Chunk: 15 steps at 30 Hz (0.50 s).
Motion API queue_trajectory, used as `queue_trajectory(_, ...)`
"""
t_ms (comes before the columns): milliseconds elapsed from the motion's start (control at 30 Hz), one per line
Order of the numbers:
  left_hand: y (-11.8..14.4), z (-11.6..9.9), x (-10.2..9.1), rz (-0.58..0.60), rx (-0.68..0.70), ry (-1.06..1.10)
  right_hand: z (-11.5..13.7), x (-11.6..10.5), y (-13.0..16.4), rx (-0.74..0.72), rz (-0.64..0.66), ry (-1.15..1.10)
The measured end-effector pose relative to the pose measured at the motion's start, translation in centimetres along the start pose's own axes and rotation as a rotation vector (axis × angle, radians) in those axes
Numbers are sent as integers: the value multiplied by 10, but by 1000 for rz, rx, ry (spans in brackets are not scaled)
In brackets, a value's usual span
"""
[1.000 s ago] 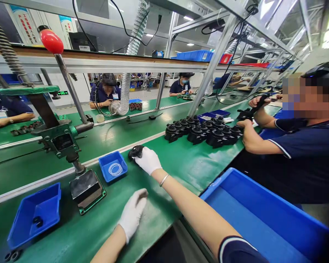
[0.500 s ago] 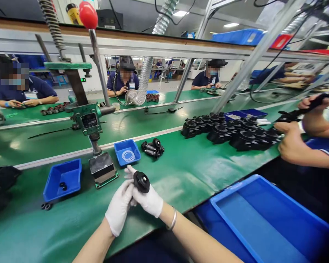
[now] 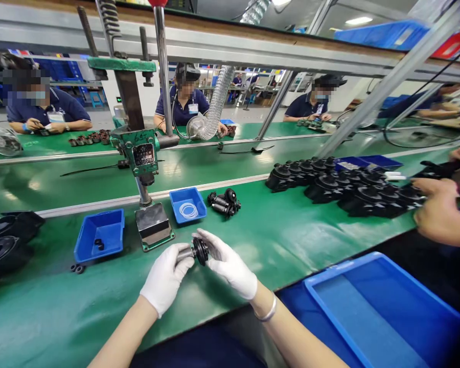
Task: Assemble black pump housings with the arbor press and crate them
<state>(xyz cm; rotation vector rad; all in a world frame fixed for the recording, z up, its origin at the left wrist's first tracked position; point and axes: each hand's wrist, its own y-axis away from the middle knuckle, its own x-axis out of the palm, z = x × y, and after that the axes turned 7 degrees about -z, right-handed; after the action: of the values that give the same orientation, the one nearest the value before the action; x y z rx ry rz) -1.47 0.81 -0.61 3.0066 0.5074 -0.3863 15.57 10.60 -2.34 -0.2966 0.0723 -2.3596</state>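
Observation:
My white-gloved left hand (image 3: 167,276) is closed around the grey metal stem of a black flanged shaft part (image 3: 201,251). The part is held above the green bench, its ribbed round black end pointing right. On that end, my gloved right hand (image 3: 228,263) curls its fingers over the top and rests its thumb near the lower edge. Beyond my hands stands a green bench press (image 3: 138,153), its dark block base (image 3: 152,221) on the bench. Next to that base is a small blue bin (image 3: 176,214) with white rings (image 3: 188,210). Several similar shaft parts (image 3: 224,203) lie to its right.
A second blue bin (image 3: 85,235) holds small black rings; more rings (image 3: 77,269) lie outside it. Black housings stand at far left (image 3: 2,248) and in rows at right (image 3: 368,197). A large blue crate (image 3: 352,266) sits lower right, near a co-worker's hand (image 3: 442,209).
The shaft part has turned from facing me end-on to lying sideways, so its stem shows. My right hand has shifted round to the black end. The camera view has swung left.

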Motion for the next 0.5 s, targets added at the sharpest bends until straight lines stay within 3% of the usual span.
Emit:
queue_trajectory(200, 0, 3, -2, 13, 13, 0, 5, 2, 1, -42, -36, 160)
queue_trajectory(500, -7, -3, -8, -41, -24, 29, 7, 5, -2, 183, -73, 195)
